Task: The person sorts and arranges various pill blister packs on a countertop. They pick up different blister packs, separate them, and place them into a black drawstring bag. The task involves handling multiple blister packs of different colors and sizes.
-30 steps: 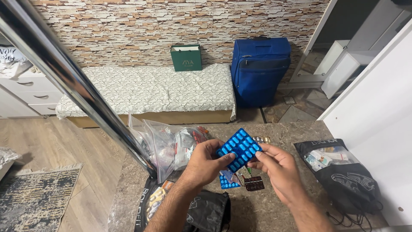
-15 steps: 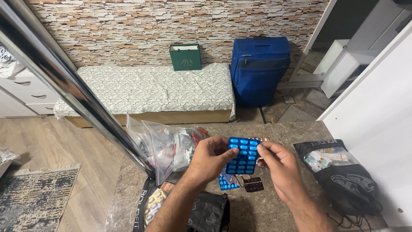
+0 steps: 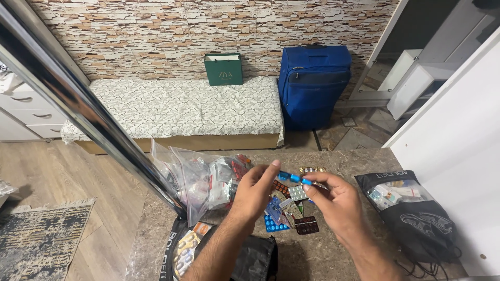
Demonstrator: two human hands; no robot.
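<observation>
head view shows two hands over a brown stone table (image 3: 354, 161). the left hand (image 3: 253, 191) and the right hand (image 3: 333, 200) both pinch one blue pill sheet (image 3: 295, 178), each at one end. the sheet is up in the air, tipped so only its thin edge shows. right under it, a pile of other pill sheets (image 3: 288, 211) lies on the table, blue, red, dark and silver ones mixed. a clear plastic bag (image 3: 200, 179) full of small packs sits just left of the left hand. a black bag (image 3: 416, 218) with boxes inside lies well to the right. another black bag (image 3: 255, 257) lies near the left arm. far back stand a blue suitcase (image 3: 314, 83) and a green paper bag (image 3: 223, 68)
</observation>
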